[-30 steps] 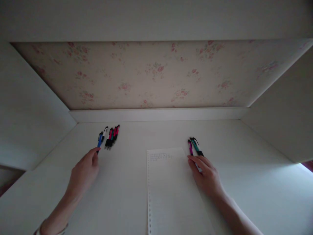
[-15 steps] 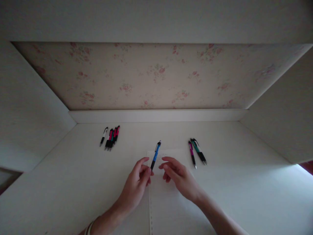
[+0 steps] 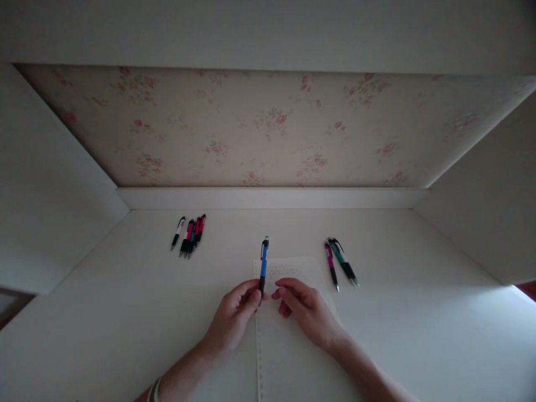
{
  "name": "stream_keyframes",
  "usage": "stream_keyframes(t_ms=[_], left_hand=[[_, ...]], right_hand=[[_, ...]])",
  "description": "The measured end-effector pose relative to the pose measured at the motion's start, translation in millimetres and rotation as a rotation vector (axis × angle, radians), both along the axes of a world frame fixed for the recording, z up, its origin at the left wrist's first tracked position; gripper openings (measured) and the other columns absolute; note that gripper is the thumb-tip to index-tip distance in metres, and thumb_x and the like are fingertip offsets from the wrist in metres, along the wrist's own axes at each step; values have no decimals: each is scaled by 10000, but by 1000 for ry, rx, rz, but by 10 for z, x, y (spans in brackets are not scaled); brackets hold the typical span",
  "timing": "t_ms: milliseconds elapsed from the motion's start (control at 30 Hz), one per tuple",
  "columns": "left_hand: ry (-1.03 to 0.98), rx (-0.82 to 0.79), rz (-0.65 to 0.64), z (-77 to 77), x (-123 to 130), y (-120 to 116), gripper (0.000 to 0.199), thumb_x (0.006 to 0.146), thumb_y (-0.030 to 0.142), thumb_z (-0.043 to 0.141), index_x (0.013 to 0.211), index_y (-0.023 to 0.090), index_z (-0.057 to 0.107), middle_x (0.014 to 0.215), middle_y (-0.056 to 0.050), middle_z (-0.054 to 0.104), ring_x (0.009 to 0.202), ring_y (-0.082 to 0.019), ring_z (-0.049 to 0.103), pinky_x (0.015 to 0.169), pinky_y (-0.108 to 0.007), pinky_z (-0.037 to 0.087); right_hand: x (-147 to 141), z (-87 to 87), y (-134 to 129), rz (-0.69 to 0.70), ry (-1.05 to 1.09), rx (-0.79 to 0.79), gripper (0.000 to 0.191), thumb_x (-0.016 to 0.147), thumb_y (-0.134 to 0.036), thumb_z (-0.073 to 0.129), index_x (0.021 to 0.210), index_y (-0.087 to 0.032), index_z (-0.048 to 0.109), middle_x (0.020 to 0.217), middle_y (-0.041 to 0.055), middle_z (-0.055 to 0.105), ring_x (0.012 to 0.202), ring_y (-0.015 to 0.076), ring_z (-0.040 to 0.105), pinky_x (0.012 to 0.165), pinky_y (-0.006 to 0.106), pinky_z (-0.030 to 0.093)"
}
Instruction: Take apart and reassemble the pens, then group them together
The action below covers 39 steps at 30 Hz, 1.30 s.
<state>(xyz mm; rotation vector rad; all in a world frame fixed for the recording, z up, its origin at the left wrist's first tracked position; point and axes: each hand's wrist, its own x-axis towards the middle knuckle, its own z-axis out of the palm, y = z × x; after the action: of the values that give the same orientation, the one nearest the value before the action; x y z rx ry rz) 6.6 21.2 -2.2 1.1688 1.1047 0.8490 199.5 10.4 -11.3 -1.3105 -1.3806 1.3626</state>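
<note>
A blue pen [image 3: 263,261] with a black grip stands nearly upright, its lower end pinched between the thumb and fingers of my left hand [image 3: 237,310]. Just to the right, my right hand [image 3: 307,310] hovers with curled fingers slightly apart and nothing between them; it does not touch the pen. Beneath both hands lies a sheet of paper [image 3: 280,346] with holes along its left edge and faint writing near the top.
Several pens [image 3: 192,237], mostly pink and black, lie in a group at the back left, with a white pen [image 3: 178,233] beside them. On the right are a purple pen [image 3: 331,265] and green pens [image 3: 343,261]. A white panel [image 3: 473,223] borders the desk on the right.
The blue pen has turned more upright and shifted slightly left in my left hand. The fingers of my right hand have dropped a little and curled somewhat closer together.
</note>
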Motion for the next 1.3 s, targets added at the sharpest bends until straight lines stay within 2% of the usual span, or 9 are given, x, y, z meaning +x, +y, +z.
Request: stream_keyframes(t_ms=[200,367,500,700,1300], left_hand=[[-100,-98,-33,14,-38,24,423,822,482,701,1072,141,710,867,-42,649,739,-149,480,649,-231,362],[-145,-120,-99,-25,-73,38,449,863,450,673,1208,163,663,856,-20,599,703,-127,427,611,-227,300],[-145,-140,-86,-65,-78,44,467,836,470,699,1186,160,673,813,-7,572,648,-111,376,577,-230,269],[-195,-158,-36,-62,-54,55,432,813,434,725,1130,145,672,819,-12,581,630,-102,395,572,-233,287],[-159,-134,-35,-46,-42,24,416,805,444,719,1081,135,674,791,-20,586,609,-105,386,563,-240,282]], right_hand=[[-11,40,-26,34,-59,8,264,948,-382,496,1062,-191,637,864,42,713,657,135,622,631,261,510],[-16,82,-35,52,-83,13,245,950,-353,487,1048,-189,640,857,36,700,663,132,623,632,254,504],[-21,98,-38,61,-114,11,232,939,-333,493,1026,-187,650,807,27,685,655,134,623,626,250,497],[-17,61,-47,67,-178,36,232,934,-327,513,1012,-186,680,718,11,656,658,146,625,618,244,483],[-11,83,-71,77,-199,61,201,929,-311,520,948,-205,690,757,19,681,658,148,612,602,237,482]])
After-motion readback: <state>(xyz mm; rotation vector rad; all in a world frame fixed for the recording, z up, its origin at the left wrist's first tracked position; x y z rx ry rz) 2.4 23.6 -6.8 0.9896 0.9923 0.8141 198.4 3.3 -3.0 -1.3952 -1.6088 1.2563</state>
